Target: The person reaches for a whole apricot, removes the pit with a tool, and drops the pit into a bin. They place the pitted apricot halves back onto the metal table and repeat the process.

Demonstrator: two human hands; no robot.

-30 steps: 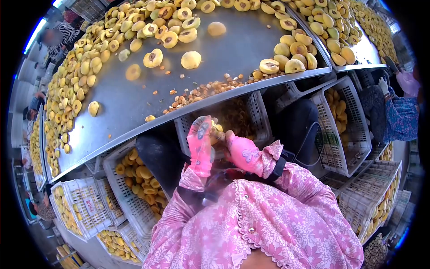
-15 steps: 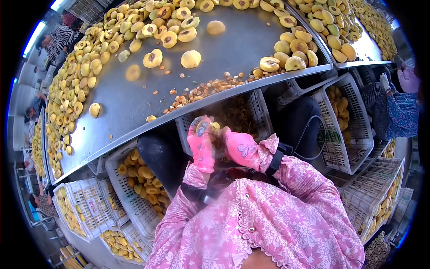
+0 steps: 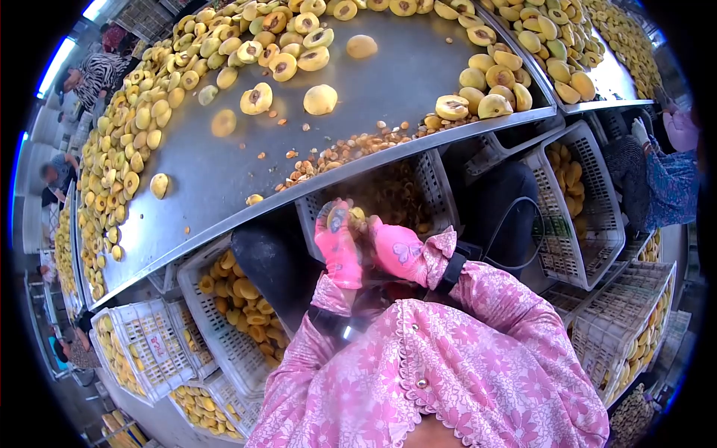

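My left hand (image 3: 340,243), in a pink patterned glove, is closed round a yellow peach half (image 3: 357,216) above a white crate (image 3: 441,187). Close against the fruit, my right hand (image 3: 399,246), in a matching glove, has its fingers curled; what they grip is hidden. Just beyond both hands runs the rim of a metal table (image 3: 224,233). Loose peach stones (image 3: 351,153) lie along that rim, with several halved peaches (image 3: 320,99) farther in. Brown scraps (image 3: 399,196) fill the crate below.
A crate of pitted peach halves (image 3: 243,299) stands by my left leg, and another crate (image 3: 582,216) by my right. Stacked crates (image 3: 153,347) rise at lower left. Co-workers sit at both sides, one in a blue patterned garment (image 3: 668,187). Peaches are heaped along the table's far side.
Both hands stay together over the crate, shifting only slightly, with the peach half still in my left hand. The whole view has moved a little.
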